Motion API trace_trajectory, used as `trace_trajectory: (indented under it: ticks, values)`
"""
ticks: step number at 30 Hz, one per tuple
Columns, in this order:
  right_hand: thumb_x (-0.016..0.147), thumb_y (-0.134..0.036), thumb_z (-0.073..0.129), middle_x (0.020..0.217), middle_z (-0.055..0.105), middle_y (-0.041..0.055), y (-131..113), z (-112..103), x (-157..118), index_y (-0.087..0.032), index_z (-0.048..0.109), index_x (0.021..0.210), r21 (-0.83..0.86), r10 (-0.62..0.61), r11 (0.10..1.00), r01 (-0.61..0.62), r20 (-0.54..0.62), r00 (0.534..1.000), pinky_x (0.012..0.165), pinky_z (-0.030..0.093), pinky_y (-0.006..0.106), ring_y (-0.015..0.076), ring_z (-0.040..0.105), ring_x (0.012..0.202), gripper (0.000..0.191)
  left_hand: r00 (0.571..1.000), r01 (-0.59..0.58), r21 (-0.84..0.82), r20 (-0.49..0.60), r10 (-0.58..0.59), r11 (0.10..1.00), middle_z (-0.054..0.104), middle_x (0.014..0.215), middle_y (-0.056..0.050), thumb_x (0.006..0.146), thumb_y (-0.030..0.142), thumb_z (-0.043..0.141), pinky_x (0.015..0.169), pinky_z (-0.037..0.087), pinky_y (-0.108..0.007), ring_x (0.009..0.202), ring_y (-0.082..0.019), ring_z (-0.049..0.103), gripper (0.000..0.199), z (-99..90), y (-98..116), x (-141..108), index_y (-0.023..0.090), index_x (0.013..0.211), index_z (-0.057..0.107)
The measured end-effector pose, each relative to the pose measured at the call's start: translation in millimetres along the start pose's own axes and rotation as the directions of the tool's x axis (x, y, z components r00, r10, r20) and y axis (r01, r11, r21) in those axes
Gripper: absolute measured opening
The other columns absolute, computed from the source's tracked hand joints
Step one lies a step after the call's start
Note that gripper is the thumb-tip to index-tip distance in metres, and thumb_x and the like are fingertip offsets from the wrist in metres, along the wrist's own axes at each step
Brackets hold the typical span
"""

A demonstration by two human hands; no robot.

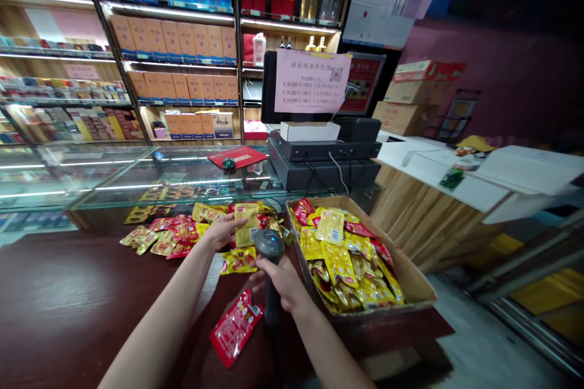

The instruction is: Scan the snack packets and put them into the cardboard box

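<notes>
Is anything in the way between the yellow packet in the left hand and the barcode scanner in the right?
Nothing visible: the yellow snack packet, held by the left hand, sits just beside the head of the handheld barcode scanner in the right hand, with only a small gap between.

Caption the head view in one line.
Right hand grips a black barcode scanner; left hand holds a yellow snack packet.

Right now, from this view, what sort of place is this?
Probably a small shop selling liquor and snacks: lit shelves of boxes and bottles, a glass counter, and a barcode scanner in the right hand.
</notes>
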State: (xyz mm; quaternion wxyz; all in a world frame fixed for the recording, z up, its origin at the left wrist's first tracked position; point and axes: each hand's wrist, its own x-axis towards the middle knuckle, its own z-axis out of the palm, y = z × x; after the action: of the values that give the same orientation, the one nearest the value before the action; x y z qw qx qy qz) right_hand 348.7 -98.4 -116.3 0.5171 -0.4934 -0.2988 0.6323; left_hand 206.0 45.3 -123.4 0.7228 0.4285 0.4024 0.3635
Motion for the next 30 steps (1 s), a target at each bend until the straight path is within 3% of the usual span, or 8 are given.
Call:
trace_trajectory:
  ticks: [4, 18, 21, 25, 27, 30]
  values:
    - [0.065, -0.027, 0.059, 0.039, 0.052, -0.0014, 9, 6, 0, -0.014, 0.057, 0.06, -0.134, 0.043, 0.99, -0.042, 0.002, 0.999, 0.035, 0.037, 0.02, 0.0092, 0.045, 0.031, 0.014, 1.0, 0.017, -0.011, -0.016, -0.018, 1.0, 0.071, 0.084, -0.007, 0.063, 0.021, 0.079, 0.058, 0.055, -0.026, 0.065, -0.016, 0.067, 0.039, 1.7, -2, 2, 0.015, 0.098, 0.062]
    - [0.066, -0.026, 0.056, 0.034, 0.047, -0.0033, 8, 14, -2, -0.016, 0.053, 0.055, -0.164, 0.016, 0.986, -0.017, -0.006, 1.0, 0.033, 0.032, 0.021, 0.0095, 0.041, 0.028, 0.015, 0.999, 0.025, -0.022, -0.044, -0.026, 0.999, 0.071, 0.08, -0.007, 0.063, 0.018, 0.077, 0.056, 0.054, -0.026, 0.064, -0.017, 0.067, 0.038, 3.1, -3, -3, 0.014, 0.098, 0.063]
    - [0.063, -0.025, 0.062, 0.046, 0.057, -0.0017, 3, 14, -7, -0.014, 0.059, 0.065, -0.098, -0.041, 0.995, 0.034, -0.064, 0.997, 0.04, 0.038, 0.022, 0.0103, 0.048, 0.036, 0.011, 0.999, 0.029, -0.018, -0.029, -0.03, 0.999, 0.071, 0.08, -0.008, 0.063, 0.019, 0.077, 0.056, 0.054, -0.027, 0.062, -0.017, 0.067, 0.036, 5.6, 0, -7, 0.013, 0.096, 0.064]
    - [0.057, -0.017, 0.068, 0.08, 0.07, 0.0019, -13, 7, -18, -0.015, 0.067, 0.083, 0.034, -0.236, 0.969, 0.245, -0.166, 0.958, 0.072, 0.047, 0.025, 0.0156, 0.063, 0.076, 0.026, 0.995, 0.038, -0.013, 0.088, -0.036, 0.999, 0.071, 0.083, -0.009, 0.064, 0.024, 0.078, 0.061, 0.055, -0.029, 0.066, -0.019, 0.068, 0.039, 18.3, 5, -20, 0.013, 0.098, 0.063]
    - [0.056, -0.017, 0.07, 0.084, 0.07, 0.0023, -26, -1, -21, -0.016, 0.067, 0.086, 0.105, -0.225, 0.964, 0.243, -0.157, 0.962, 0.077, 0.047, 0.026, 0.017, 0.063, 0.083, 0.03, 0.989, 0.048, -0.003, 0.139, -0.047, 0.999, 0.071, 0.085, -0.009, 0.065, 0.025, 0.077, 0.063, 0.055, -0.03, 0.07, -0.02, 0.068, 0.04, 30.4, 9, -28, 0.013, 0.101, 0.062]
    - [0.056, -0.02, 0.072, 0.078, 0.068, 0.0028, -47, -19, -23, -0.015, 0.065, 0.084, 0.215, -0.128, 0.965, 0.153, -0.128, 0.984, 0.072, 0.048, 0.027, 0.0155, 0.063, 0.072, 0.03, 0.967, 0.12, -0.009, 0.228, -0.115, 0.993, 0.071, 0.09, -0.011, 0.073, 0.034, 0.07, 0.068, 0.055, -0.031, 0.078, -0.021, 0.068, 0.038, 51.9, 21, -40, 0.013, 0.104, 0.061]
